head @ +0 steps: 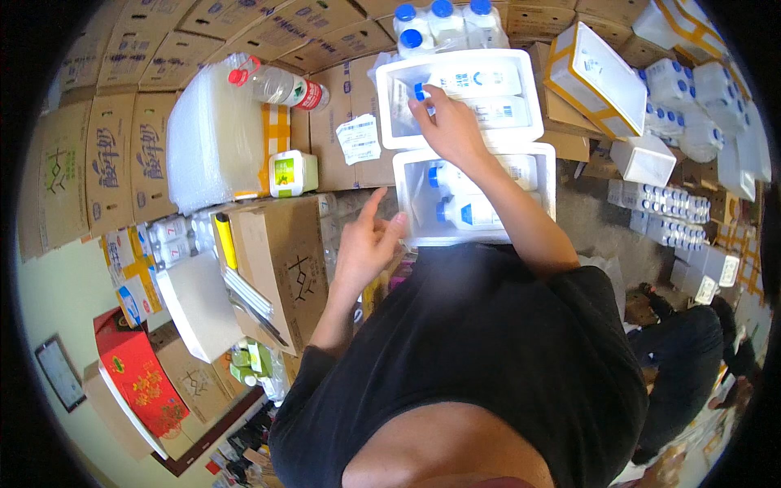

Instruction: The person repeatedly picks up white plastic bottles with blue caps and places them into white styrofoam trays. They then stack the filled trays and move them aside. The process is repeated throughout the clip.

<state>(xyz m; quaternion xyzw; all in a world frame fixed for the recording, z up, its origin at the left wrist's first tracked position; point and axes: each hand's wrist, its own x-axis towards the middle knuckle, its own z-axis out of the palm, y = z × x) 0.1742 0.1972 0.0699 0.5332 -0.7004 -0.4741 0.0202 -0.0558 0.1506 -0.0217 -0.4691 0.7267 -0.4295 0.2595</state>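
Note:
Two white foam boxes stand one behind the other before me, the far box (534,116) and the near box (549,201). Inside the far one lie two white bottles (488,79) with blue caps. My right hand (451,125) reaches over it, thumb and fingertips at the caps; whether they grip a cap is unclear. The near box also contains blue-capped white bottles (470,210), partly hidden by my right forearm. My left hand (369,247) is empty, fingers apart, just left of the near box, its thumb close to the box's wall.
Left of the boxes are printed labels (359,140), a white tub (294,174), a red-capped bottle (287,88) and wrapped foam sheets (210,134). A yellow-handled cutter (226,241) rests on a carton (287,268). More bottles (448,27) stand behind. Another person (677,360) is at lower right.

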